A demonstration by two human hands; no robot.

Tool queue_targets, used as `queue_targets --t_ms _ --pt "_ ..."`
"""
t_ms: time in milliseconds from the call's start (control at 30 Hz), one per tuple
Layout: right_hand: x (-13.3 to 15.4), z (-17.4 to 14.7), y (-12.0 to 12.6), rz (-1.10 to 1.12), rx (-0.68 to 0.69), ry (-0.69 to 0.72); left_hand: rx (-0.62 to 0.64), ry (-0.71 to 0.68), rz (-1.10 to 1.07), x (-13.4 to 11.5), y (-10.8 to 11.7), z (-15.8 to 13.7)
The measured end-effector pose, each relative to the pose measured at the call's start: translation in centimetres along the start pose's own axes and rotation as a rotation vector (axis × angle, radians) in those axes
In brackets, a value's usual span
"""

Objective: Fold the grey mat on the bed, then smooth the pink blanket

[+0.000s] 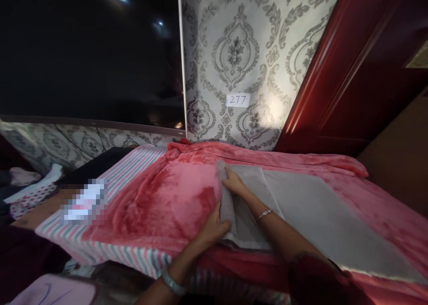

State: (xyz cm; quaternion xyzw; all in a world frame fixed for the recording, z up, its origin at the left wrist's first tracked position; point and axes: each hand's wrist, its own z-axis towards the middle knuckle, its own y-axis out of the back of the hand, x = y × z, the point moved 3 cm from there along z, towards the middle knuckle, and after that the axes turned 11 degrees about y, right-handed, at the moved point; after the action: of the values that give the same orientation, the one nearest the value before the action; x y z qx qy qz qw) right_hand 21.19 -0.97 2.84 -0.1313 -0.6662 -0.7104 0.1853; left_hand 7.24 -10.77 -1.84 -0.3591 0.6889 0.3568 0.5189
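A long grey cloth [307,211] lies flat over a pink plush blanket [187,189]. Its left end is turned up into a narrow fold or roll [228,211]. The near part of that fold is in my left hand [214,227], thumb on the right side and fingers on the left. My right hand [234,182] grips the same fold farther back, close to its far end. A pale seam or crease crosses the cloth to the right of my right wrist. Some fingertips are hidden behind the fold.
Beneath the blanket is a striped cloth [147,160] on the table. A pixelated item [83,202] lies at its left. Behind stand a large dark screen [90,51], a patterned wall with a "277" label [237,100], and a dark red door [354,64]. A pink seat [56,291] is at lower left.
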Motion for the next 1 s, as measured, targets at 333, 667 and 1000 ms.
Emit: queue_targets --t_ms 333,667,1000 --pt "5.3 2.3 6.2 0.076 -0.394 0.161 0.021 -0.118 -0.156 -7.6 4.6 -3.7" --pt "12.6 -0.1 -6.3 -0.015 0.089 0.547 -0.261 0.158 -0.096 0.2 17.5 -8.1" --pt "2.5 -2.7 -3.9 -0.148 0.11 0.263 -0.288 0.258 0.071 -0.4 19.4 -5.2"
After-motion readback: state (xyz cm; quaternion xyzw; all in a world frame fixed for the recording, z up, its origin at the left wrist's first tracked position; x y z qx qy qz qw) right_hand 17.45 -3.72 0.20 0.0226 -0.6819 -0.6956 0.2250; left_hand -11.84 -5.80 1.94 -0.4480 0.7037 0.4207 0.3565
